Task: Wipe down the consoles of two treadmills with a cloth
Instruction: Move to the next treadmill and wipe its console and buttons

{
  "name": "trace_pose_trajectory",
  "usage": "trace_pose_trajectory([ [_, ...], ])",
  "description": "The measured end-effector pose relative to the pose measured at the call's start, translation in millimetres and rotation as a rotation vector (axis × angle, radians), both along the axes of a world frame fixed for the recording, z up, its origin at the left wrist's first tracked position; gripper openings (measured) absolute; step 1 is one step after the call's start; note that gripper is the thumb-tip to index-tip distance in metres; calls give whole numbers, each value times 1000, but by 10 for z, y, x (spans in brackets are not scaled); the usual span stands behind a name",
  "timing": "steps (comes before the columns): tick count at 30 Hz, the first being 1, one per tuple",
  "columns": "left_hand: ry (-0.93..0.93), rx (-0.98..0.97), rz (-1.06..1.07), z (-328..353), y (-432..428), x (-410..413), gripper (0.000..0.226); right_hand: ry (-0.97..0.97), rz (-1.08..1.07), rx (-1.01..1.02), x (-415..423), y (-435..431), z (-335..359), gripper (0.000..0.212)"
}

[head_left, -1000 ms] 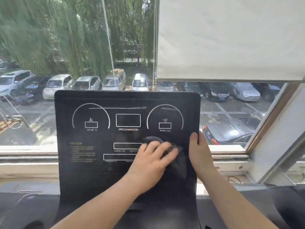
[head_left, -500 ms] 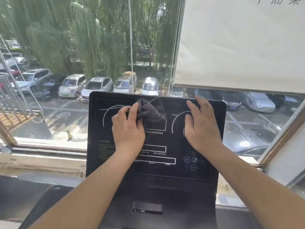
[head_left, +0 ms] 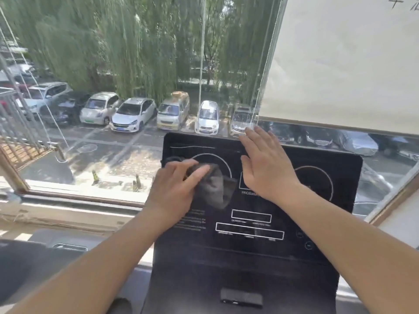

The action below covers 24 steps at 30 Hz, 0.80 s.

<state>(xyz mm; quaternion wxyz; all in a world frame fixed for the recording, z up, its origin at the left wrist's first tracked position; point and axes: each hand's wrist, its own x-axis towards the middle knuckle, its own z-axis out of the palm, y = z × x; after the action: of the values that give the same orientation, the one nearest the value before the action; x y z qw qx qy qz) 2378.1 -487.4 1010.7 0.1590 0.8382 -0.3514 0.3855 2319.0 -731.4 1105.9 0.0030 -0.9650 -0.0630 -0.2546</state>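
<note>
Left grip (head_left: 174, 191) has its fingers bent over a dark grey bunched cloth (head_left: 215, 189), holding it pressed against the upper left of the flat black treadmill console (head_left: 317, 211), across the left dial outline and just beside the panel's left edge. Right grip (head_left: 265, 171) lies flat with straight fingers and holds nothing, braced on the upper middle of the panel with its fingertips at the top edge. To wipe well, I judge the cloth should be spread flatter so more of it meets the surface. It should then be drawn in overlapping rows, with the bracing palm lifted off each patch before the cloth gets there. The right dial and the lower readout boxes offer open room for long strokes. A stroke further left would run off the side. Past the top edge a thin white pull cord (head_left: 201, 64) and the hem of a cream roller blind (head_left: 340, 64) hang near, so high sweeps should stop at the rim. Parked cars (head_left: 133, 114) sit far outside.
</note>
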Motion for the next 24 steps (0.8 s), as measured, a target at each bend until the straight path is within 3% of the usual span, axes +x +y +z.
trace_pose_trajectory([
  [3, 102, -241, 128, -67, 88, -39, 55, 39, -90, 51, 149, 156, 11, 57],
  [5, 108, -248, 81, -374, 105, -176, 57, -13, -148, 109, 174, 256, -59, 52],
  [8, 80, -94, -29, -994, 247, -450, 65, -86, -229, 144, 211, 390, -162, 54],
  [10, 45, 131, -148, -1269, 425, -564, 66, -94, -263, 142, 225, 436, -185, 54],
  [13, -49, 413, -305, -1091, 609, -422, 59, -108, -259, 129, 222, 430, -213, 54],
  [15, -104, 424, -319, -681, 622, -169, 54, -101, -249, 135, 209, 421, -206, 54],
  [20, 21, -85, 7, 430, 272, 329, 55, -103, -201, 245, 181, 378, -155, 49],
  [22, 112, -285, 133, 630, -31, 296, 53, -107, -162, 319, 168, 333, -131, 48],
  [24, 163, -354, 178, 590, -294, 188, 55, -111, -131, 432, 148, 307, -91, 47],
])
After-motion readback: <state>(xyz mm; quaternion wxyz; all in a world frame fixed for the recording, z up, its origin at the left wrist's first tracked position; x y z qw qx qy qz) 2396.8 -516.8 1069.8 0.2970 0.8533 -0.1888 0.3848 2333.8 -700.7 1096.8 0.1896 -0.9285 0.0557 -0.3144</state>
